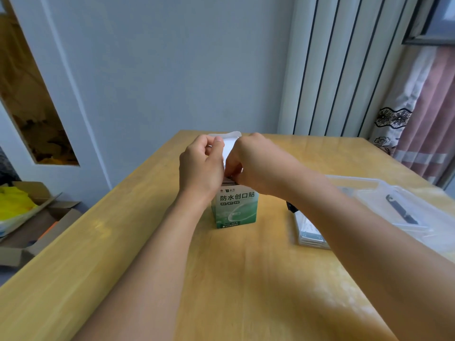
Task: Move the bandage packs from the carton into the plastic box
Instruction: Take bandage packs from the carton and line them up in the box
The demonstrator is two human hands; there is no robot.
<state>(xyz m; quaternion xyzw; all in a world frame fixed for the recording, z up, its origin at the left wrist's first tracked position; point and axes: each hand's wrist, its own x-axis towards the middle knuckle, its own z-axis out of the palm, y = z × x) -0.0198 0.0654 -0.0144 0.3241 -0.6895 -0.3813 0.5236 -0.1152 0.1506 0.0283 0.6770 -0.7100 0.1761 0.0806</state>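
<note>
1 carton [235, 209], 2 hands, 1 plastic box [403, 205]

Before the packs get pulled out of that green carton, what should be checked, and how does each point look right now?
1. Carton upright on the table: ok.
2. Top flap open: ok, held up by the left hand.
3. Right hand gripping packs at the opening: cannot tell, its fingers are hidden.
4. Plastic box within reach, on the right: ok.
5. Plastic box open to receive packs: cannot tell, it is clear and partly behind the right arm.
6. Path from carton to plastic box: ok, bare table.
</note>
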